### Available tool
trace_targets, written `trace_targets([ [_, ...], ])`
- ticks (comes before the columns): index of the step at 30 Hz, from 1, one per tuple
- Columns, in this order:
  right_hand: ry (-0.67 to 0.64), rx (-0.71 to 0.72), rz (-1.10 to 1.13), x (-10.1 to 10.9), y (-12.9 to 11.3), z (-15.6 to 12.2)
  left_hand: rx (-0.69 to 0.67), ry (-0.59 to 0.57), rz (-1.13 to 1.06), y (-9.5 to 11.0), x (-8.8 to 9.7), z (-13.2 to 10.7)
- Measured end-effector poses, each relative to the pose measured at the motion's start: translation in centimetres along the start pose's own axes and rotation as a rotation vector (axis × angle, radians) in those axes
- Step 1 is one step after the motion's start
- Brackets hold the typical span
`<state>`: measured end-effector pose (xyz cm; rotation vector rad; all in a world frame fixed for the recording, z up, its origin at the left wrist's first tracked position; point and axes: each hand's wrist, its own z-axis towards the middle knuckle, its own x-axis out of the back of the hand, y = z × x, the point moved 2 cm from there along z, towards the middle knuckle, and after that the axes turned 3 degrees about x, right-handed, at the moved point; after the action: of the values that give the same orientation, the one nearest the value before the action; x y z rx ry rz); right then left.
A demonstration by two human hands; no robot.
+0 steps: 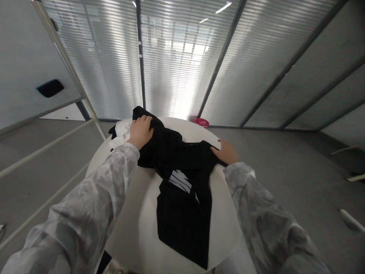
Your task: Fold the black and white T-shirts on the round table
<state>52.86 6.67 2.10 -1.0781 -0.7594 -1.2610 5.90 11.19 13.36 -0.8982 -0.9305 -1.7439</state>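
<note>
Head view, looking down over both arms.

- Shirt: black with a white print at mid-chest, lying on the round white table. The long axis runs near to far. The hem reaches the near rim and the upper part sits at the far side. The top end is rumpled and skewed, with a bunched fold trailing off to the far left.
- Left hand: palm down on that bunched far-left fold, with the fingers bent over a ridge of cloth. I cannot tell whether they pinch the cloth or only rest on it.
- Right hand: flat on the shirt's right edge, fingers extended and together, pressing rather than gripping.
- The hands are well apart, one at each side of the shirt's upper part, and the print lies between and nearer than both. The left hand sits farther out than the right, so the line between them slants across the long axis.
- Both grey mottled sleeves flank the shirt body, which lies straight ahead between the forearms.
- White cloth: it shows just left of the left hand, partly under the black fold.
- Red basket: on the floor beyond the table, by the glass wall.
</note>
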Motion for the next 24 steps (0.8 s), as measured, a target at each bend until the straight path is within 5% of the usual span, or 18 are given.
trace_targets([
  [4,-0.118,0.004,-0.017,-1.7,2.2,-1.6,-0.335,-0.001,-0.052,1.9,0.0,-2.5],
  [9,-0.089,0.064,0.003,-1.7,3.4,-1.6,-0.791,-0.309,-0.167,3.2,-2.7,-5.9],
  [15,0.039,-0.098,-0.076,-0.1,4.4,0.0,-0.676,-0.396,-0.086,2.2,-5.1,-7.7],
  [19,0.132,0.023,-0.064,0.6,2.6,0.8,-0.623,-0.337,-0.073,3.0,-4.1,-6.7],
  [24,-0.070,0.193,-0.084,-0.8,-2.6,2.6,-0.522,-0.117,-0.060,4.8,-3.6,-2.7],
])
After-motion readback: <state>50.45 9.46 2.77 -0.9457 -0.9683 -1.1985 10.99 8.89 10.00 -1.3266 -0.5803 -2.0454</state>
